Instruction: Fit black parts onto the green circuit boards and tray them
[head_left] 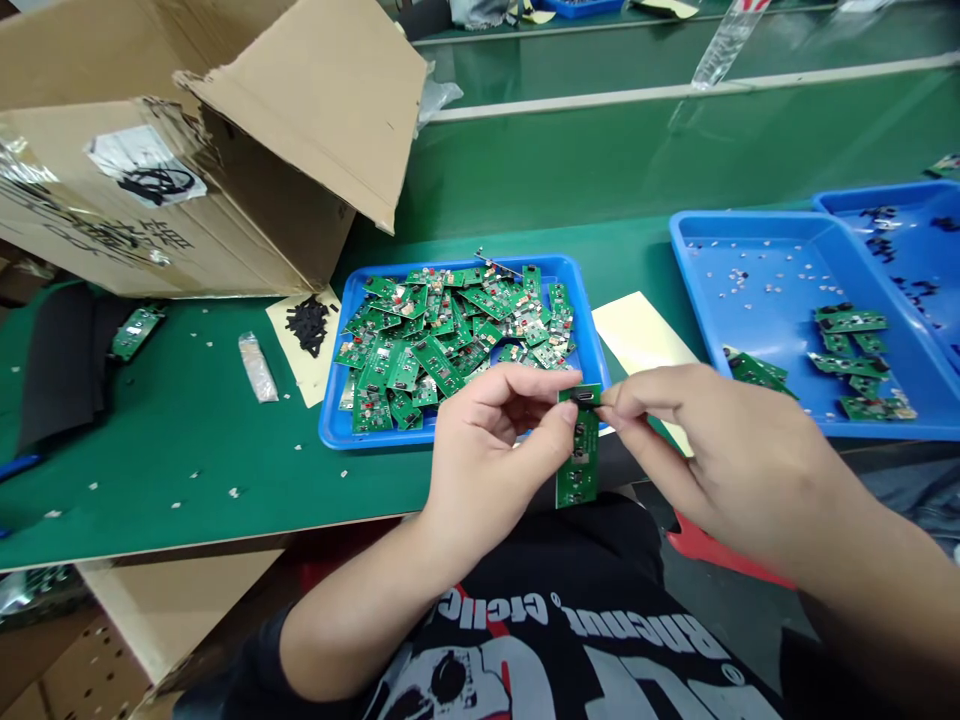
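"Green boards [431, 340] heaped in that blue tray [450, 262] — how much is left?"

"Most of them, by the look of it. My left hand [487, 450] and right hand [720, 450] pinch one circuit board [577, 460] just past the tray's near corner, fingertips closed narrow on it, right ones at its black connector [583, 397]."

"And further right?"

"Only a few boards [851, 350] lie in the other blue tray [750, 225] — a small share beside that heap."

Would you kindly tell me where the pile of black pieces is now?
In the head view, the pile of black pieces sits on a pale yellow paper sheet, just left of the blue tray of circuit boards.
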